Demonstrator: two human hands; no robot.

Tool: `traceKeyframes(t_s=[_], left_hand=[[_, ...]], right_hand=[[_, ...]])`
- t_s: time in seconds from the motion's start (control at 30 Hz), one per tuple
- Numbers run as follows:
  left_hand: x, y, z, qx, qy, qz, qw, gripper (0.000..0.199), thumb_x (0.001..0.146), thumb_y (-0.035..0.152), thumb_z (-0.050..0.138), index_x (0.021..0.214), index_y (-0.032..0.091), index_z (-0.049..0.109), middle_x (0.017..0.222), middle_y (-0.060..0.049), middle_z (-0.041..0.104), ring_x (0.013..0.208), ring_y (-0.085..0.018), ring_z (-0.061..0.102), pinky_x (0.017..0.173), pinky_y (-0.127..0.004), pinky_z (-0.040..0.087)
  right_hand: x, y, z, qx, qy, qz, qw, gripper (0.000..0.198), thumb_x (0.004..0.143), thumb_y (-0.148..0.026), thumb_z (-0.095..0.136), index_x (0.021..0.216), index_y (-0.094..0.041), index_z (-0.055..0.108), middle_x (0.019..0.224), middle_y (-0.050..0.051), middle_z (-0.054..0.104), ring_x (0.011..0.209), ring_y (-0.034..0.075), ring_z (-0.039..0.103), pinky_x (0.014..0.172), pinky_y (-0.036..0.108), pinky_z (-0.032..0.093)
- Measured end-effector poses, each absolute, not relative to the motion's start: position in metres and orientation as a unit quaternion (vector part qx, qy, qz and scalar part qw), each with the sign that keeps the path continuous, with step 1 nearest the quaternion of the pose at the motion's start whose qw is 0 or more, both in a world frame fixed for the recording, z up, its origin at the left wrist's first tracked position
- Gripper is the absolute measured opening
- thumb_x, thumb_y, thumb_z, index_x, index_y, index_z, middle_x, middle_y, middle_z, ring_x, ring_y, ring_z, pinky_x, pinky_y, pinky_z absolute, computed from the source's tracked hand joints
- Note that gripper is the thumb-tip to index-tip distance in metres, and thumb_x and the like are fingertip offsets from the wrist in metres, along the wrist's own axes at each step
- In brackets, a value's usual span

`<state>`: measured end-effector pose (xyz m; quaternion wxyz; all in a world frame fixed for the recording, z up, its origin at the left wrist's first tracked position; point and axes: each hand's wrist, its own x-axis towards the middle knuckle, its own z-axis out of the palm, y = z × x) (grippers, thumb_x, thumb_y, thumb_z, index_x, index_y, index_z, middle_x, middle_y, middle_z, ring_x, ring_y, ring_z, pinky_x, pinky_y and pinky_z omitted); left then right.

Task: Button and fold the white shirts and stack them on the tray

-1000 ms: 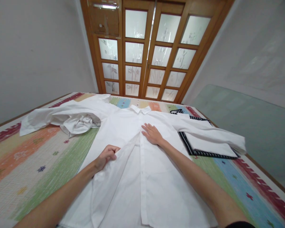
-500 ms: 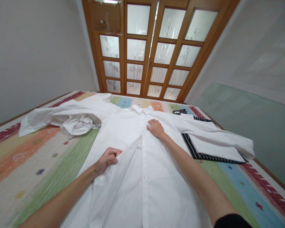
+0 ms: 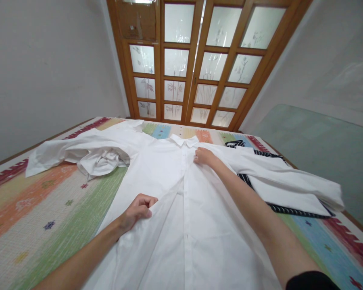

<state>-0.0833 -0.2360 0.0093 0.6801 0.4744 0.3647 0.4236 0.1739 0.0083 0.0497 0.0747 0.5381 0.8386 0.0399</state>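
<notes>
A white shirt (image 3: 160,161) lies front up, its collar at the far end and its sleeves out to both sides. My left hand (image 3: 140,208) is closed on the front edge at the shirt's lower left, holding that flap lifted in a slanting fold. Up near the chest, just right of the button strip, my right hand (image 3: 205,156) pinches the shirt fabric. The left sleeve is bunched at its underside. The right sleeve rests over a dark striped cloth (image 3: 296,210), which is partly hidden.
A colourful striped cover (image 3: 69,189) with small stars lies beneath the shirt. A pale green panel (image 3: 314,141) stands along the right side. Beyond the far edge are wooden doors (image 3: 190,96) with frosted panes, and a wall (image 3: 48,68) rises at left.
My right hand has gone from lying flat with fingers spread to pinching the shirt, pulling the fabric slightly right. The right sleeve has shifted right. My left hand keeps its hold.
</notes>
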Motion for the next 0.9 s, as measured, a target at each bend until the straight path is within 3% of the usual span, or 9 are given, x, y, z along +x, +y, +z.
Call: traceKeyframes(t_s=[0.1,0.27,0.4,0.57,0.9], left_hand=[[-0.083,-0.235,0.009,0.472,0.348,0.423,0.691,0.024,0.05,0.024,0.062,0.049,0.018,0.039,0.052,0.004,0.037,0.054,-0.01,0.029,0.053,-0.026,0.021],[-0.082,-0.233,0.009,0.465,0.346,0.426,0.695,0.025,0.05,0.024,0.063,0.05,0.018,0.038,0.053,0.003,0.038,0.055,-0.011,0.031,0.054,-0.027,0.022],[-0.082,-0.233,0.008,0.463,0.342,0.424,0.7,0.025,0.05,0.024,0.063,0.05,0.019,0.039,0.053,0.003,0.038,0.055,-0.011,0.031,0.054,-0.027,0.022],[-0.082,-0.236,0.01,0.442,0.347,0.431,0.706,0.025,0.048,0.023,0.064,0.05,0.018,0.039,0.054,0.003,0.039,0.056,-0.011,0.032,0.055,-0.027,0.022],[-0.082,-0.235,0.014,0.432,0.343,0.431,0.714,0.025,0.05,0.023,0.065,0.051,0.018,0.04,0.056,0.002,0.041,0.057,-0.011,0.034,0.056,-0.027,0.024]], right_hand=[[0.184,0.02,0.052,0.548,0.832,0.045,0.075,0.031,0.087,-0.015,0.053,0.116,-0.011,0.065,0.124,0.018,0.061,0.114,0.027,0.058,0.089,0.031,0.046],[0.208,0.041,0.04,0.654,0.754,0.06,0.009,0.044,0.094,-0.011,0.037,0.137,-0.01,0.047,0.139,0.026,0.047,0.112,0.029,0.061,0.088,0.039,0.049],[0.223,0.062,0.034,0.682,0.73,0.047,0.006,0.038,0.098,-0.023,0.039,0.129,-0.009,0.056,0.129,0.024,0.056,0.112,0.03,0.061,0.089,0.037,0.048],[0.231,0.077,0.032,0.675,0.733,0.089,0.008,0.03,0.096,-0.022,0.046,0.116,-0.01,0.065,0.121,0.021,0.063,0.111,0.028,0.062,0.086,0.032,0.046],[0.24,0.075,0.015,0.676,0.727,0.106,-0.06,0.038,0.098,-0.023,0.033,0.123,-0.012,0.059,0.122,0.02,0.059,0.102,0.028,0.062,0.08,0.035,0.048]])
